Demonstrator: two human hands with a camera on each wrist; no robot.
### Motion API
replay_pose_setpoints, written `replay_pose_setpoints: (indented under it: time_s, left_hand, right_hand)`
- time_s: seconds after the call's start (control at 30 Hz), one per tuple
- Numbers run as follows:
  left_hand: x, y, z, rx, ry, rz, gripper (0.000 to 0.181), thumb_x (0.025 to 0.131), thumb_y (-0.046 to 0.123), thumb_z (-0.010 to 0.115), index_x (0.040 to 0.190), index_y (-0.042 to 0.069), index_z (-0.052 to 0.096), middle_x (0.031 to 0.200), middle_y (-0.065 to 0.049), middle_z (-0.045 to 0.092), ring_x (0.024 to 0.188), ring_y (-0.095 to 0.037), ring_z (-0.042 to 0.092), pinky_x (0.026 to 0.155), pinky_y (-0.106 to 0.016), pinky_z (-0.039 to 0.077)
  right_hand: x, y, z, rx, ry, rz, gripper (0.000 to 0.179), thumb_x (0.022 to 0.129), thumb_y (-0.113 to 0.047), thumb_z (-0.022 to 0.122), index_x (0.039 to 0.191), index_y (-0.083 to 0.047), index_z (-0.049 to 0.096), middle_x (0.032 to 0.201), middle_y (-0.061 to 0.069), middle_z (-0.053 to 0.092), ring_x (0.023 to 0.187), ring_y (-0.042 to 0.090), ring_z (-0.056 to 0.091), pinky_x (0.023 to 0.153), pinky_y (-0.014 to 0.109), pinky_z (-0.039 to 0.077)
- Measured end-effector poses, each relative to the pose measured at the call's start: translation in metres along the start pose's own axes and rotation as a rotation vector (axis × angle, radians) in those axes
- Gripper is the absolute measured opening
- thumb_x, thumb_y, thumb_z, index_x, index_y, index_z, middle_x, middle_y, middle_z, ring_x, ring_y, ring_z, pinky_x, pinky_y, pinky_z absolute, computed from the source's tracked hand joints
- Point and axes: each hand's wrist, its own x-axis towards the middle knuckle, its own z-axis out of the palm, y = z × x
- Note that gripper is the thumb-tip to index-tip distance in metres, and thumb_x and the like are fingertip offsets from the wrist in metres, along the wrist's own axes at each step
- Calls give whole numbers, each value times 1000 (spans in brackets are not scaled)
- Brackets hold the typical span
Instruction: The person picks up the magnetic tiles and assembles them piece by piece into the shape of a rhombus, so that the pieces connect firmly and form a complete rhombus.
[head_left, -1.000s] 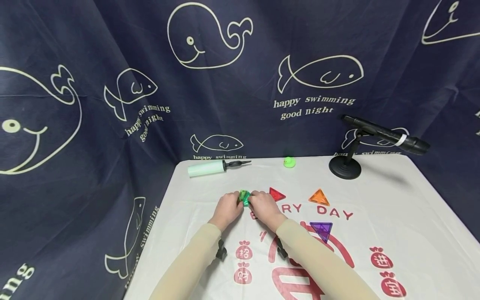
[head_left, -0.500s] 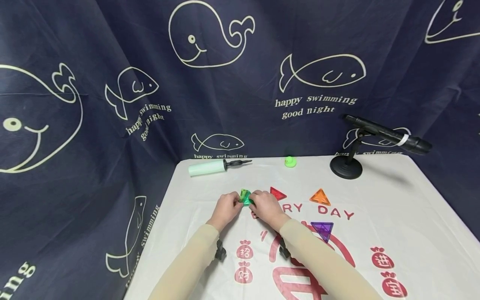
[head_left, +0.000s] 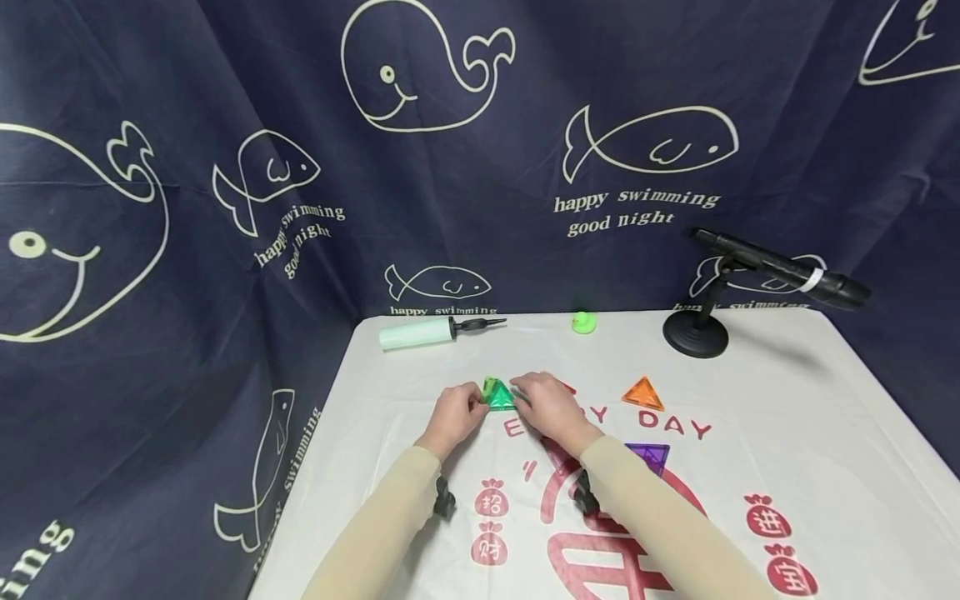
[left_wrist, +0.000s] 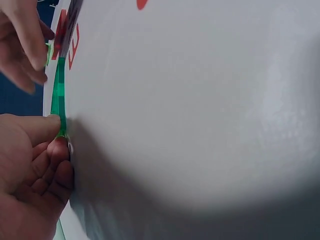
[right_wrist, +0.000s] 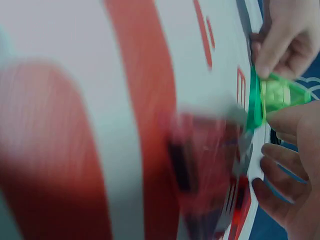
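Note:
My left hand (head_left: 453, 417) pinches the left corner of a translucent green triangular tile (head_left: 501, 397) between thumb and finger. A lighter green triangular tile (right_wrist: 280, 95) stands against its far side in the right wrist view. My right hand (head_left: 553, 408) is just right of the green tile, fingers loosely bent and holding nothing. In the left wrist view a gap shows between the right hand's fingers and the green tile (left_wrist: 60, 90). Behind the right hand a red triangular tile (head_left: 567, 387) is mostly hidden.
Orange (head_left: 643, 395) and purple (head_left: 651, 457) triangular tiles lie to the right, the purple one partly behind the right sleeve. Along the back edge are a pale green hand pump (head_left: 416, 333), a green toy duck (head_left: 584, 322) and a microphone (head_left: 787, 268) on a stand. A printed white cloth covers the table.
My right hand has let go of the green tile and shifted right, now covering most of the red tile. More of the green tile shows. My left hand keeps its pinch.

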Motion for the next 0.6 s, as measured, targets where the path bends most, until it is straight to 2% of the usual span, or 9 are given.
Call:
replay_pose_setpoints:
  time_s: [0.2, 0.43, 0.6]
  left_hand:
    - [1, 2, -2, -9, -8, -1, 14, 94, 8, 77, 87, 10, 65, 69, 4, 57, 64, -11, 50, 61, -28, 44]
    - [1, 4, -4, -4, -7, 8, 16, 94, 8, 77, 86, 10, 63, 69, 3, 55, 64, -11, 48, 61, -29, 42]
    - [1, 6, -5, -11, -14, -3, 16, 93, 7, 76, 86, 11, 63, 68, 3, 55, 64, -11, 49, 62, -29, 42]
  right_hand:
    - [-4, 29, -17, -26, 74, 12, 33, 93, -14, 78, 122, 1, 73, 118, 16, 71, 112, 35, 65, 98, 49, 51]
    - [-14, 54, -29, -37, -5, 133, 38, 93, -19, 80, 121, 6, 72, 112, 17, 66, 106, 36, 64, 96, 50, 52]
    - [-20, 60, -33, -27, -41, 163, 37, 94, -18, 79, 122, 6, 72, 107, 15, 64, 100, 32, 62, 94, 50, 52]
